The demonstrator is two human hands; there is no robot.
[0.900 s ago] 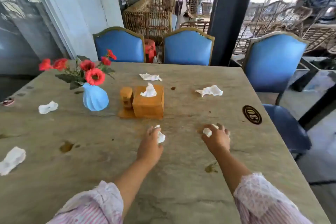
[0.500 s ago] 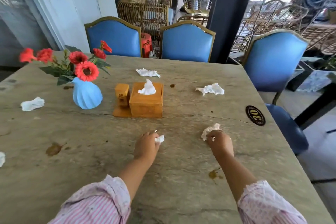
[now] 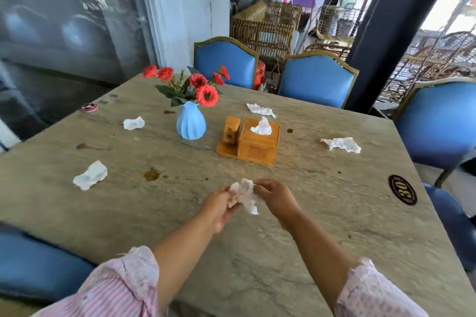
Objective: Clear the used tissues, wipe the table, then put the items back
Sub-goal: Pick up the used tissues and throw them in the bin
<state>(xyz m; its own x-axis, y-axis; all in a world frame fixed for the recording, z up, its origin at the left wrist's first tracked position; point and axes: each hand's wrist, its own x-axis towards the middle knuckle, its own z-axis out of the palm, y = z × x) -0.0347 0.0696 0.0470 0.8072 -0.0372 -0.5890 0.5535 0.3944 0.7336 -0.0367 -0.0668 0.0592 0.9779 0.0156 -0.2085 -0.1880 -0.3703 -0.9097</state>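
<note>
My left hand (image 3: 219, 207) and my right hand (image 3: 277, 197) meet above the near middle of the stone table (image 3: 322, 226), both gripping a bunch of crumpled white tissues (image 3: 244, 195) between them. Used tissues still lie on the table: one near left (image 3: 90, 175), one far left (image 3: 134, 123), one behind the box (image 3: 260, 110), one at the right (image 3: 341, 144). A blue vase of red flowers (image 3: 191, 121) and a wooden tissue box on a tray with a small holder (image 3: 258, 140) stand at the centre.
Brown stains (image 3: 152, 174) mark the table left of my hands, with smaller spots elsewhere. A round black "30" badge (image 3: 402, 189) sits near the right edge. Blue chairs (image 3: 316, 81) line the far and right sides, and one (image 3: 36, 265) is at the near left.
My hands lifted the two tissues they had grasped and came together, bunching them into one wad. The camera swung left, showing more of the table's left side.
</note>
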